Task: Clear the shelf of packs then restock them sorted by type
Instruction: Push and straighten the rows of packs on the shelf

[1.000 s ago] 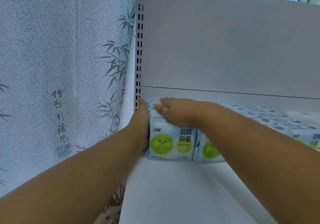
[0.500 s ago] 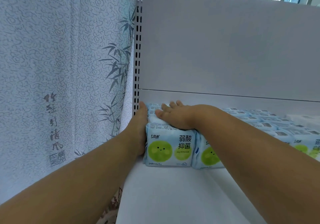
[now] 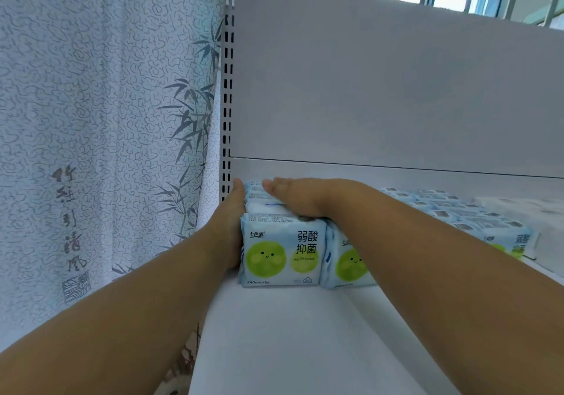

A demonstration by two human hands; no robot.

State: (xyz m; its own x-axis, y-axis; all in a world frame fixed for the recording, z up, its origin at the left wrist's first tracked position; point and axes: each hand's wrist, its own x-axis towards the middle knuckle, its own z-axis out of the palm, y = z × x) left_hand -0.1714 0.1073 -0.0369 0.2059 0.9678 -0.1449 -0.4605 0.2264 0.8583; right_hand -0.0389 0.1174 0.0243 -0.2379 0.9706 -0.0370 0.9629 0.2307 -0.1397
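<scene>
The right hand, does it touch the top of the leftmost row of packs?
Touching: the head view shows the right hand lying flat on the leftmost row of packs.

left hand (image 3: 227, 233) flat against pack row (image 3: 276, 211) side | right hand (image 3: 297, 197) flat on top | shelf (image 3: 274, 333)

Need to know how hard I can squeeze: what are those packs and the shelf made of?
Packs: apparently soft, glossy printed plastic film; the wrapper wrinkles at its seams. Shelf: probably white painted metal, smooth and matte, with a slotted upright.
</scene>
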